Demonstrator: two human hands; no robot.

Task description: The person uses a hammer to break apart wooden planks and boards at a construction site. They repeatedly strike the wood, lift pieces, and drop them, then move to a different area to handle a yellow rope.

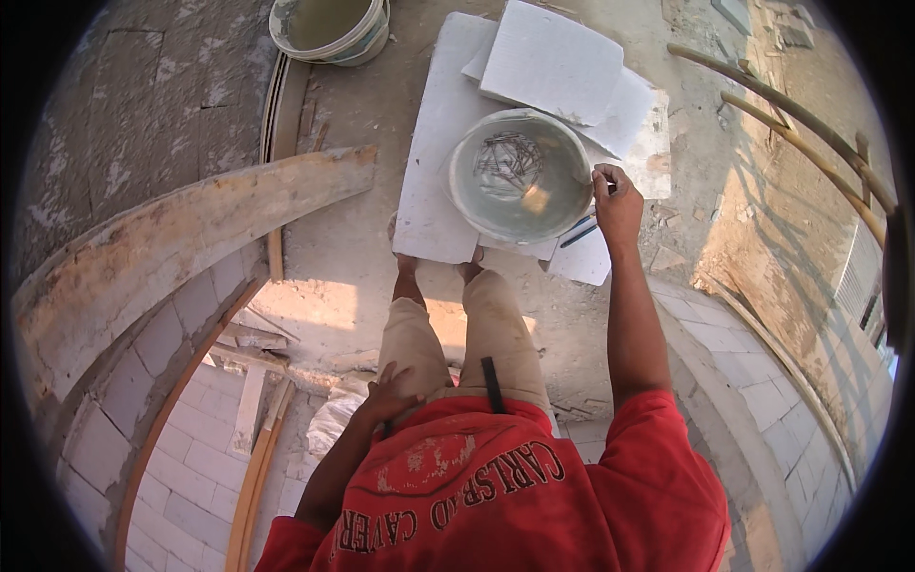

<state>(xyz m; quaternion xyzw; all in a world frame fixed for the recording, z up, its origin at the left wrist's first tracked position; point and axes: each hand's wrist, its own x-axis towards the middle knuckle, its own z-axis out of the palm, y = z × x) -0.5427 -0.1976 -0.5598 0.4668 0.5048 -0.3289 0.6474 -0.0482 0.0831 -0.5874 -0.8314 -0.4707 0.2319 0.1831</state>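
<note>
A round, pale grey-green plastic bucket (461, 205) stands on white foam sheets in front of my feet. Several thin nails (508, 160) lie loosely heaped on its bottom. My right hand (618, 198) is at the bucket's right side, fingers curled in and closed at the rim; the fingertips are partly hidden. Just below that hand, a dark pen-like tool (578, 235) lies on the foam beside the bucket. My left hand (391, 396) rests on my left thigh with its fingers spread, holding nothing.
White foam sheets (553, 62) are stacked behind the bucket. A second bucket (367, 43) with murky contents stands at the far left. A long weathered board (191, 205) slants across the left side. Curved poles (810, 119) lean at the right. Pale block walls (129, 386) rise on both sides.
</note>
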